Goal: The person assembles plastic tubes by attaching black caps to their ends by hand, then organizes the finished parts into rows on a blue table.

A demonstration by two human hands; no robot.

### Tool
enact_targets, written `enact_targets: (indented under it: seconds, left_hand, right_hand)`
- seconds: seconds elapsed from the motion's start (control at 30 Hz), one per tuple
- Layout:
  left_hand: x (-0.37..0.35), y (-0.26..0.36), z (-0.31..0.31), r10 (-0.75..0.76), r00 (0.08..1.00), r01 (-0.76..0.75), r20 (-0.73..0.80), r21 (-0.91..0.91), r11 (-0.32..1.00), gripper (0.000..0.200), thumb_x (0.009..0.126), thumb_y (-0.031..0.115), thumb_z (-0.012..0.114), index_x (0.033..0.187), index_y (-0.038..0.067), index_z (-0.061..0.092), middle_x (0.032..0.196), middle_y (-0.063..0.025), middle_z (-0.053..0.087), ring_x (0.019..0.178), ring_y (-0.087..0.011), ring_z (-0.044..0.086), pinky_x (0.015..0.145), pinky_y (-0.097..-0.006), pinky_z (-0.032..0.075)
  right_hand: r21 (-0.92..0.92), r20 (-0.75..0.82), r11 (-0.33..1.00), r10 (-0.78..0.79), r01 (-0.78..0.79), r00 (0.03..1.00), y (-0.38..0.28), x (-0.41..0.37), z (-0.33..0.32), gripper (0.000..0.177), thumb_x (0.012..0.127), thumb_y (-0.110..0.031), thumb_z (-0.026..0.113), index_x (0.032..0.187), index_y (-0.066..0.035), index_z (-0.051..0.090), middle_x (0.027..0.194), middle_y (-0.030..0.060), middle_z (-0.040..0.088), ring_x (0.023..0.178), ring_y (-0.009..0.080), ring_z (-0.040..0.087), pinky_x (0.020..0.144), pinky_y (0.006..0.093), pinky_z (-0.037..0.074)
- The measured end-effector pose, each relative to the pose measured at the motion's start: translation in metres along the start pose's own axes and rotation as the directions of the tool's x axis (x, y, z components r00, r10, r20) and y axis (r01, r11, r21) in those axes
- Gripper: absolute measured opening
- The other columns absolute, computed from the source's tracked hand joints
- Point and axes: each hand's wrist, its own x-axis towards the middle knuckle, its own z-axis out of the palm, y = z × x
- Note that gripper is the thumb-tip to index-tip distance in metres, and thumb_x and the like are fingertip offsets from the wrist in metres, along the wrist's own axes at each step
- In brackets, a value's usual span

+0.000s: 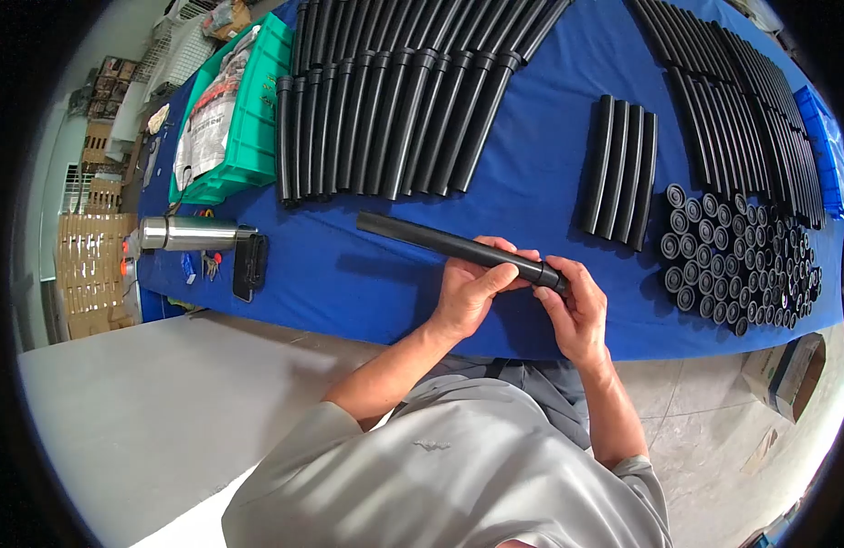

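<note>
A long black tube is held slantwise over the front of the blue-covered table, its far end pointing up and left. My left hand is wrapped round it near the right end, thumb lying on top. At that end sits a black end cap, gripped between the thumb and fingers of my right hand. To the right lie several loose black tubes side by side. Further right, many round black caps stand in a cluster, ringed faces up.
Rows of capped black tubes fill the back left; more tubes lie back right. A green crate holds a printed bag. A steel flask, a black phone-like case and keys lie at left. A blue bin stands far right.
</note>
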Motion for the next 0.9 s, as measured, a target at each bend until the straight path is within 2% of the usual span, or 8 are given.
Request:
enact_targets:
  seconds: [0.17, 0.3, 0.4, 0.43, 0.53, 0.57, 0.77, 0.9]
  left_hand:
    - [0.002, 0.002, -0.006, -0.055, 0.997, 0.053, 0.063, 0.028, 0.998, 0.030, 0.099, 0.009, 0.071, 0.128, 0.007, 0.062, 0.129, -0.0226, 0.069, 0.126, -0.0336, 0.066, 0.103, -0.0501, 0.060]
    - [-0.001, 0.021, -0.017, -0.057, 0.997, 0.064, 0.052, -0.144, 0.987, 0.036, 0.099, 0.014, 0.072, 0.132, 0.009, 0.059, 0.139, -0.0204, 0.065, 0.133, -0.0370, 0.062, 0.105, -0.0507, 0.059]
    - [-0.006, 0.020, -0.028, -0.039, 0.990, 0.066, 0.132, -0.204, 0.977, 0.031, 0.101, 0.013, 0.069, 0.130, 0.010, 0.060, 0.134, -0.0220, 0.067, 0.132, -0.0394, 0.062, 0.107, -0.0532, 0.058]
    - [-0.008, 0.018, -0.029, -0.046, 0.991, 0.070, 0.125, -0.198, 0.978, 0.030, 0.101, 0.012, 0.069, 0.129, 0.010, 0.061, 0.133, -0.0222, 0.067, 0.131, -0.0398, 0.062, 0.107, -0.0533, 0.058]
    - [-0.009, 0.016, -0.027, -0.046, 0.993, 0.066, 0.111, -0.184, 0.981, 0.027, 0.101, 0.012, 0.068, 0.128, 0.010, 0.061, 0.131, -0.0229, 0.068, 0.130, -0.0409, 0.063, 0.107, -0.0535, 0.058]
    - [-0.009, 0.015, -0.028, -0.040, 0.993, 0.060, 0.112, -0.182, 0.981, 0.027, 0.101, 0.012, 0.068, 0.127, 0.009, 0.061, 0.131, -0.0230, 0.068, 0.130, -0.0411, 0.063, 0.106, -0.0533, 0.058]
    - [-0.010, 0.014, -0.027, -0.019, 0.996, 0.034, 0.093, -0.172, 0.985, 0.028, 0.101, 0.012, 0.069, 0.127, 0.009, 0.061, 0.129, -0.0233, 0.069, 0.129, -0.0409, 0.063, 0.106, -0.0520, 0.059]
    - [-0.009, 0.016, -0.025, -0.038, 0.996, 0.053, 0.082, -0.186, 0.981, 0.027, 0.100, 0.011, 0.069, 0.126, 0.008, 0.062, 0.130, -0.0231, 0.068, 0.130, -0.0405, 0.063, 0.106, -0.0521, 0.059]
  right_hand:
    - [0.067, -0.016, 0.996, 0.066, -0.065, 0.998, -0.005, -0.005, -0.001, 0.036, 0.090, 0.001, 0.075, 0.124, 0.003, 0.064, 0.109, 0.0127, 0.067, 0.092, 0.0168, 0.067, 0.079, 0.0286, 0.054]
    - [0.144, -0.031, 0.978, 0.154, -0.148, 0.988, -0.017, -0.016, -0.011, 0.040, 0.090, 0.000, 0.076, 0.128, 0.003, 0.062, 0.105, 0.0056, 0.063, 0.091, 0.0100, 0.062, 0.078, 0.0243, 0.052]
    - [0.246, 0.043, 0.926, 0.284, -0.286, 0.958, -0.020, -0.021, -0.018, 0.039, 0.091, -0.002, 0.077, 0.127, 0.003, 0.062, 0.109, 0.0065, 0.063, 0.091, 0.0097, 0.061, 0.079, 0.0240, 0.052]
    - [0.189, 0.043, 0.947, 0.255, -0.259, 0.966, -0.021, -0.018, -0.016, 0.036, 0.093, -0.003, 0.077, 0.124, 0.003, 0.061, 0.104, 0.0066, 0.066, 0.090, 0.0097, 0.065, 0.078, 0.0242, 0.054]
    - [0.321, 0.112, 0.868, 0.364, -0.380, 0.925, -0.019, -0.016, -0.013, 0.032, 0.095, -0.003, 0.075, 0.123, 0.003, 0.062, 0.096, 0.0060, 0.070, 0.084, 0.0109, 0.068, 0.074, 0.0250, 0.057]
    - [0.312, 0.093, 0.887, 0.328, -0.341, 0.940, -0.020, -0.015, -0.011, 0.029, 0.095, 0.001, 0.072, 0.122, 0.005, 0.060, 0.094, 0.0076, 0.069, 0.084, 0.0125, 0.069, 0.074, 0.0297, 0.060]
    - [0.160, 0.091, 0.952, 0.250, -0.262, 0.964, -0.018, -0.012, -0.013, 0.030, 0.095, 0.001, 0.073, 0.122, 0.005, 0.061, 0.091, 0.0078, 0.071, 0.083, 0.0119, 0.070, 0.076, 0.0280, 0.060]
    - [0.165, 0.089, 0.948, 0.261, -0.273, 0.961, -0.015, -0.013, -0.012, 0.032, 0.094, 0.001, 0.073, 0.124, 0.004, 0.061, 0.098, 0.0087, 0.071, 0.084, 0.0118, 0.070, 0.078, 0.0275, 0.059]
